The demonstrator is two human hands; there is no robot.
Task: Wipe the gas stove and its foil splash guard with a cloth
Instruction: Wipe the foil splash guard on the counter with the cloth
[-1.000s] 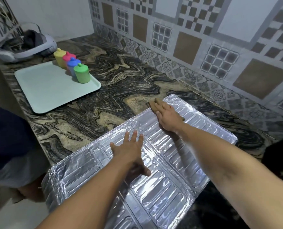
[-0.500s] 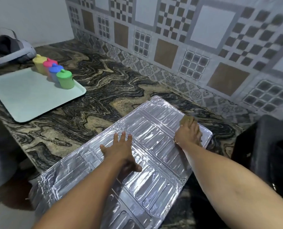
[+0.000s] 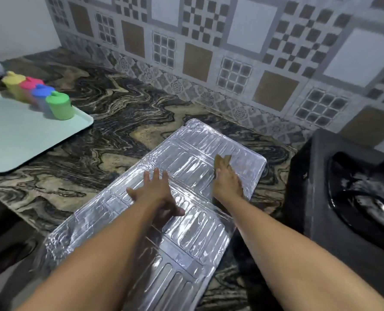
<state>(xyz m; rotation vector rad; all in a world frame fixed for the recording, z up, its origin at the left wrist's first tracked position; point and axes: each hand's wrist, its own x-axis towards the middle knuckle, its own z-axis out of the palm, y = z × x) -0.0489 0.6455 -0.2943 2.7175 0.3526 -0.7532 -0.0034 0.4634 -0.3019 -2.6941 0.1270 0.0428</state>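
- Since a second ago, the right hand [image 3: 228, 184] and its brown cloth [image 3: 222, 161] have slid from the far left part of the foil splash guard [image 3: 186, 234] to its far right part, near the right edge; the left hand [image 3: 157, 194] has stayed in the same spot on the foil.
- Both bare forearms reach forward from the bottom of the view over the foil sheet, which lies flat on the tabletop [image 3: 101, 140], its long side running diagonally from near left to far right.
- Left hand: fingers straight and spread, palm down, pressing on the middle of the foil and gripping nothing.
- Right hand: lies flat on the cloth, pressing it onto the foil; only a small brown corner of cloth shows beyond the fingertips. I cannot tell how far the fingers curl over it.
- The two hands are near each other but apart, the right one slightly farther away and to the right.
- A black gas stove [image 3: 343, 198] stands at the right, just beside the foil's right edge, close to the right hand; neither hand touches it.
- Far left, well apart from the hands, a pale green tray [image 3: 18, 140] rests on the tabletop, carrying four small lidded cups [image 3: 38, 95] in a row: yellow, pink, blue, green.
- A patterned tile wall [image 3: 209, 52] rises behind the tabletop.
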